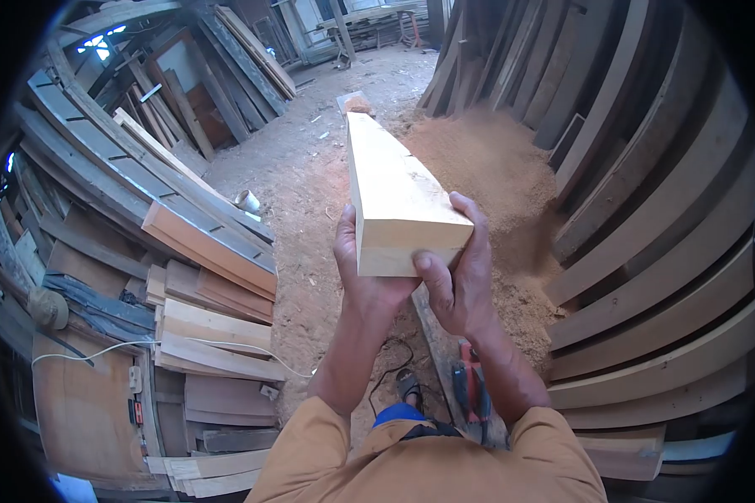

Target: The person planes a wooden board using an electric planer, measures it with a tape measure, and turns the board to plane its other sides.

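A long, thick, pale wooden beam [398, 180] points away from me, its squared near end facing my chest. My left hand [356, 264] grips the beam's left side and lower edge near this end. Around the right side and bottom corner wraps my right hand [461, 272], its thumb pressed on the end face. Below my right forearm, a red and dark power tool [471, 381] rests on a narrow plank [439, 352].
Boards lean in rows at the right [646, 310]. Stacked planks [218, 327] and a ladder-like frame [134, 180] stand at the left. Sawdust [486, 159] is heaped beyond the beam. A dark cable [398, 342] lies near my foot.
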